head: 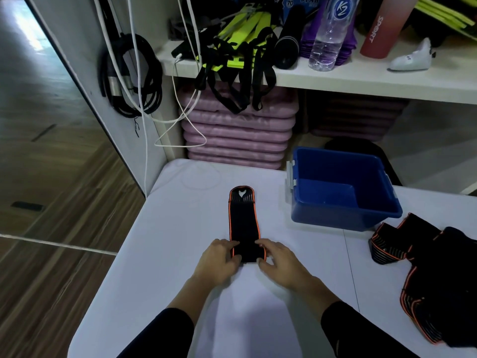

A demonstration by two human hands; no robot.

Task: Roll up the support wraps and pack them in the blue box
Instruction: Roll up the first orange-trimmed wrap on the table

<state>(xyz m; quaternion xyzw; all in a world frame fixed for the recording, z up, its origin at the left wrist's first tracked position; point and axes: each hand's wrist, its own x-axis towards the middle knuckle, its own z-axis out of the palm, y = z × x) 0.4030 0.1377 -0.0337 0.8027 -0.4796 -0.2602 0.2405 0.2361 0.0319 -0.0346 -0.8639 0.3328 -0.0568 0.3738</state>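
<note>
Both forearms in black sleeves reach forward over the white table [167,241], wrists low, palms down. Left hand [222,262] and right hand [280,263] meet at the near end of a long black elastic support wrap with orange edging [244,220].

Left hand: fingers curled over the wrap's left edge, gripping the near end. Right hand: fingers bent onto the right edge, thumb tucked at the end, also gripping it. The near end looks slightly bunched between the hands; whether a turn is already rolled, cannot tell.

The rest of the wrap lies flat on the table, running straight away from the person, with its rounded tab end farthest from the hands.

The blue rectangular plastic box [343,218] sits on the table to the right of the wrap's far end, apart from it, nothing visible inside. A pile of black-and-orange wraps [426,267] lies unrolled at the right table edge, just near the box's front corner.

Behind: a stack of pink mats [237,135] under a white shelf [335,78], with a clear water bottle [327,40] on the shelf.
</note>
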